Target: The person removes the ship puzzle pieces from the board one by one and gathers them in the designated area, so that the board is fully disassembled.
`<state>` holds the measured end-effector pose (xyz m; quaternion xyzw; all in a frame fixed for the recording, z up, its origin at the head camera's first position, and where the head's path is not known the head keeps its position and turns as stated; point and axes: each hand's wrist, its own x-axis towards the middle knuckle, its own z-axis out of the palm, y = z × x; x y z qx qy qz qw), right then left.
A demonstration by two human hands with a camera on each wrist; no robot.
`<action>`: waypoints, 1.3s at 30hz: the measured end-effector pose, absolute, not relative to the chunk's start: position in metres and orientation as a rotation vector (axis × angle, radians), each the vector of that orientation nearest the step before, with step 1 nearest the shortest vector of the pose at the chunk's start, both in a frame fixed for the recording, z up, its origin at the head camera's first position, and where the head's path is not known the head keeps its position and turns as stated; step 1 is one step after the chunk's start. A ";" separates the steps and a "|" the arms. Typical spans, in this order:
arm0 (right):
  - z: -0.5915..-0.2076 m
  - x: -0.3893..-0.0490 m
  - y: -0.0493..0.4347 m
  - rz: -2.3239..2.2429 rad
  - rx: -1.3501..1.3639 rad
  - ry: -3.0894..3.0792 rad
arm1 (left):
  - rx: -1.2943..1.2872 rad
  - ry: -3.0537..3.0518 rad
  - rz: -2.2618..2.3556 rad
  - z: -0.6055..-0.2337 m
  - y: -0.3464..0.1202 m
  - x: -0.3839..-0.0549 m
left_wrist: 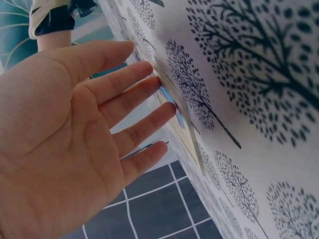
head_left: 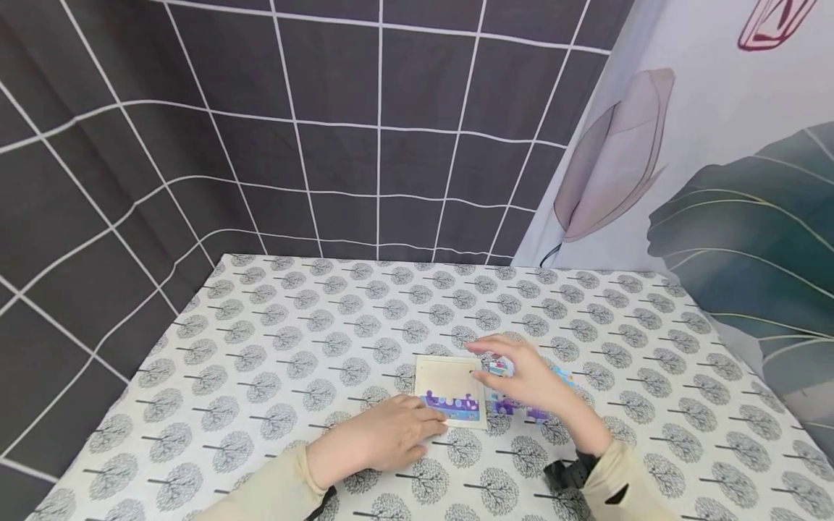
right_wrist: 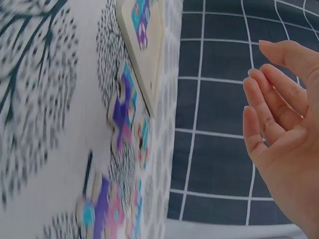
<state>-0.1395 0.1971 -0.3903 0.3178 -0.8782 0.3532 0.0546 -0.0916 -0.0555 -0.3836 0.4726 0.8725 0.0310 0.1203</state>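
A square wooden puzzle board [head_left: 449, 373] lies on the table, its lower part filled with purple and blue jigsaw pieces [head_left: 452, 407]. My left hand [head_left: 397, 434] rests at the board's lower left corner, fingers nearly straight and fingertips at its edge. Above the board's right side hovers my right hand [head_left: 524, 373], thumb and fingers spread apart with nothing between them. In the right wrist view that palm [right_wrist: 294, 119] is bare. Loose jigsaw pieces [right_wrist: 122, 112] in purple, pink and blue lie beside the board, partly hidden under the right hand in the head view.
A white cloth with a grey tree print [head_left: 313, 325] covers the table. A dark curtain with white grid lines [head_left: 332, 159] hangs behind and to the left. At the right is a pale curtain with leaf shapes [head_left: 749, 217]. A black band [head_left: 570, 474] circles the right wrist.
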 end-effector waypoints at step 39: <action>-0.413 -0.146 0.140 1.007 1.164 -3.045 | 1.437 2.600 0.007 -0.380 -0.055 -0.088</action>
